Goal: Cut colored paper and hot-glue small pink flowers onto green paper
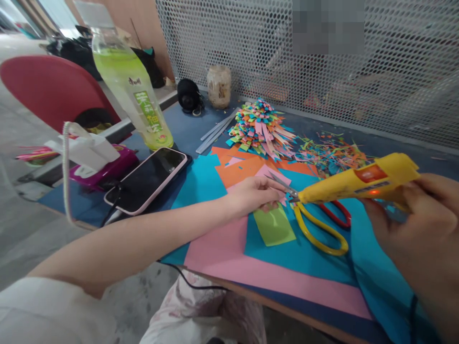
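My right hand [423,210] grips a yellow hot glue gun [358,179], its nozzle pointing left and an orange light glowing on it. My left hand [256,193] has its fingers curled together by the nozzle; whatever they pinch is mostly hidden. Just below them lies a small green paper piece [275,227] with a shiny streak on it. Scissors [319,231] with yellow and red handles rest under the nozzle, blades partly open. Pink paper [267,173] shows beyond my left fingers. Blue paper [301,258] and a pink sheet [222,243] are spread underneath.
A multicoloured fringed paper cone [261,129] stands behind, beside paper scraps [333,153] and clear glue sticks [217,131]. At left are a phone [147,181], a drink bottle [132,86] and a purple box [103,167]. A perforated metal panel [229,33] borders the back.
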`<state>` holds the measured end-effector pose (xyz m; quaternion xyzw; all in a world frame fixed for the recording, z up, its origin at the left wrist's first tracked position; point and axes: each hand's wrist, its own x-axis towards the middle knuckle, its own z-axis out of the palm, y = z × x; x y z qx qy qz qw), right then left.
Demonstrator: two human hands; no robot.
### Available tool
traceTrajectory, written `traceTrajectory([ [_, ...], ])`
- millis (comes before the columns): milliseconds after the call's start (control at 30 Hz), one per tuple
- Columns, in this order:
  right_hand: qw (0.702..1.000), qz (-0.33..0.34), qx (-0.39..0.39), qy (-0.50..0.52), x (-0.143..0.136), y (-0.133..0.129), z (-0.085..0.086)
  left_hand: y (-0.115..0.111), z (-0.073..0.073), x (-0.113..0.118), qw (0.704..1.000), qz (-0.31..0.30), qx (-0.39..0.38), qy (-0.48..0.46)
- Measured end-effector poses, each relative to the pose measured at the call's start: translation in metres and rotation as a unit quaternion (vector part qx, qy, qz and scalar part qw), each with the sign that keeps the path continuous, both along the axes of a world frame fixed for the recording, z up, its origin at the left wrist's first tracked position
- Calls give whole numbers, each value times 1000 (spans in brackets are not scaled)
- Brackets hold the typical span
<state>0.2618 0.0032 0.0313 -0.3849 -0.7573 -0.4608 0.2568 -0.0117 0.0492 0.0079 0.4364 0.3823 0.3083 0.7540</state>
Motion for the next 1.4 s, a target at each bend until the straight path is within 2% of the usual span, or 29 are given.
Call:
traceTrajectory([
  [167,1000,-8,-16,14,1,-2,0,1,-1,-1,1000,-6,6,9],
  [333,996,-53,-30,64,-2,-4,-2,1,-3,-1,1000,-2,11,5],
  [467,993,-83,-46,67,-3,-6,0,1,-3,-1,1000,1,10,-1],
  [567,995,-71,-45,53,-4,-6,3,0,-2,-2,1000,0,9,-1],
  [767,1000,-1,6,9,-3,0,1,-1,0,-1,1000,5,6,-5],
  [1000,1000,7,6,6,1,0,-2,0,-1,0,1000,-2,4,-14],
  [1400,1000,6,-4,8,0,0,0,0,4,0,999,26,-33,-16],
])
